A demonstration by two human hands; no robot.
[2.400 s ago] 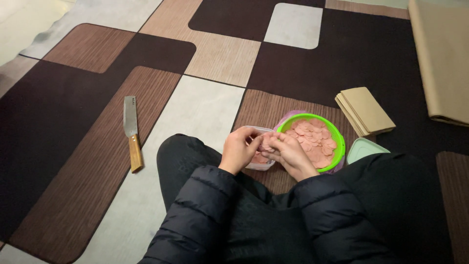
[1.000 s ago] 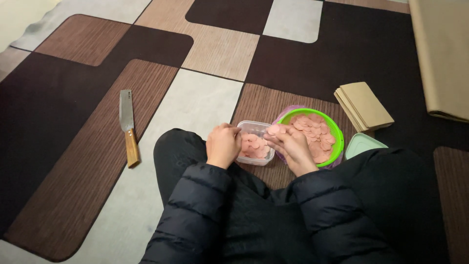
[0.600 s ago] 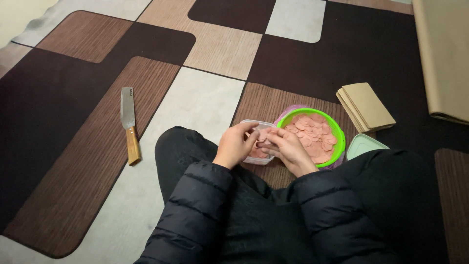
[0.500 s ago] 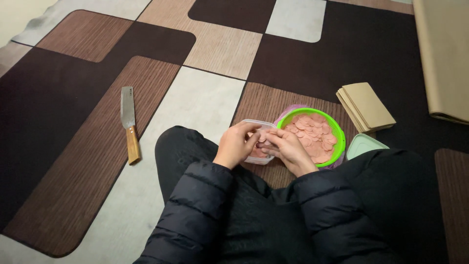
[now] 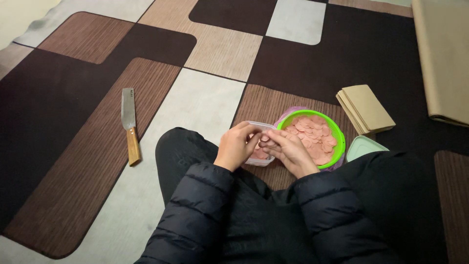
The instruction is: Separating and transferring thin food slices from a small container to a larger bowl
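Head view: vs approx. a second ago, both hands have been brought together again over the small clear tub (image 5: 261,155), so slice-handling is judged ongoing. Left hand (image 5: 238,145) & right hand (image 5: 289,150) fingers are pinched on sth small, prob. a pink slice; exact grip can't be told. Tub sits on carpet (image 5: 205,102), touching green bowl (image 5: 337,138) of thin round slices. Wood-handled knife (image 5: 129,124) lies well apart.

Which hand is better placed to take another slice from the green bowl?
Right, probably. The right hand lies beside the green bowl of pink slices, nearly at its rim. The left hand is on the far side of the clear tub and would have to cross over it.
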